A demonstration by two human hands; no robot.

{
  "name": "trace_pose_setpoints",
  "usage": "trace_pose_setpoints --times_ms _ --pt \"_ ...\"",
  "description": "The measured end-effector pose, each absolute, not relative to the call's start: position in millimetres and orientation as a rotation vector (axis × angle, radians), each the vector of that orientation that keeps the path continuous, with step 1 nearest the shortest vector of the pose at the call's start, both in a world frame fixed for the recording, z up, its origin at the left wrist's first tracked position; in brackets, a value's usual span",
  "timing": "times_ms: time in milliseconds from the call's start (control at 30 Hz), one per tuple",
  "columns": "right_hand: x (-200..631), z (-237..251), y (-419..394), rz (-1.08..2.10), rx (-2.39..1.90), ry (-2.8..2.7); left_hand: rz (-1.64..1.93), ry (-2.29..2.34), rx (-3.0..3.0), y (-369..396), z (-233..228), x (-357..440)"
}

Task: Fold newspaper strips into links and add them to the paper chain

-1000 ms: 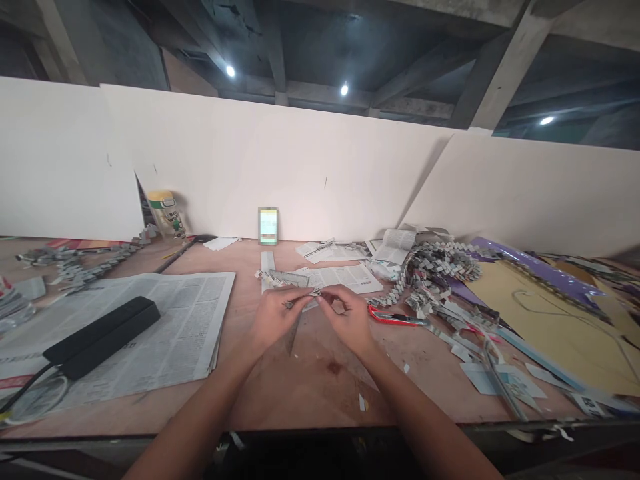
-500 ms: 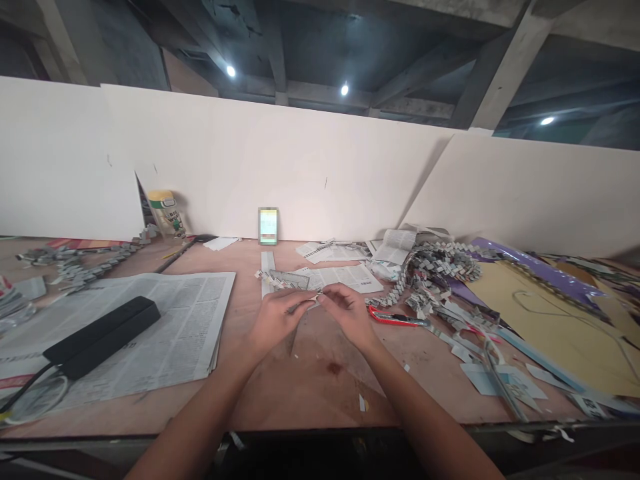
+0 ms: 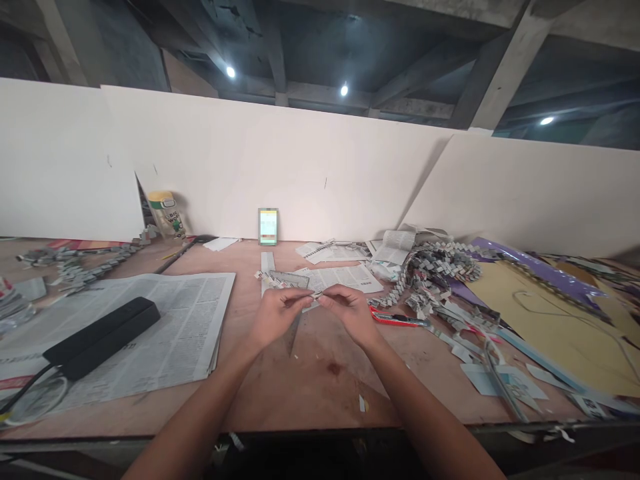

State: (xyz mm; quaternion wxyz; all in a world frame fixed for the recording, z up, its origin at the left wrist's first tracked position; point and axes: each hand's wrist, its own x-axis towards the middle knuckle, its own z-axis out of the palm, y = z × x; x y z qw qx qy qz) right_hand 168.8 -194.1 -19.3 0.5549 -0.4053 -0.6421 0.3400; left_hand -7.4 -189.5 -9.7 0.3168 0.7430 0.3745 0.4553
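- Both of my hands meet over the middle of the worktop (image 3: 320,387): my left hand (image 3: 276,313) and my right hand (image 3: 350,312) each pinch one end of a small folded paper strip (image 3: 316,294), held just above the wood, fingertips almost touching.
- That strip is tiny and springy, I judge; if either pinch loosens, the fold could pop open or the piece could drop among the scraps underneath and be hard to pick out again.
- Pulling the two ends apart too hard might tear the newsprint at the crease.
- At 3 o'clock from my right hand, just beside it, lies a red utility knife (image 3: 395,318); I cannot tell whether its blade is out, so a careless sweep of the wrist that way could mean a nick.
- Directly under and just beyond my hands lies a clear set square (image 3: 293,280), which could skid if I lean on it.
- Between 1 and 3 o'clock sits a heap of folded paper chain (image 3: 440,267), with loose offcuts scattered toward the worktop's near edge; they crowd any reach to the right.
- At 9 o'clock a spread newspaper (image 3: 165,320) carries a black box (image 3: 103,337) with a cable, well apart from my hands.
- At 12 o'clock a phone (image 3: 268,226) leans upright against the white board; at 11 o'clock stands a yellow-lidded jar (image 3: 165,212).
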Motion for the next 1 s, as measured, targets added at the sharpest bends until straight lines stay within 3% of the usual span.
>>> trace_pose_setpoints --times_ms 1000 --pt "162.3 -24.8 -195.3 0.762 -1.011 -1.652 0.956 0.972 2.085 -185.0 -13.7 -7.9"
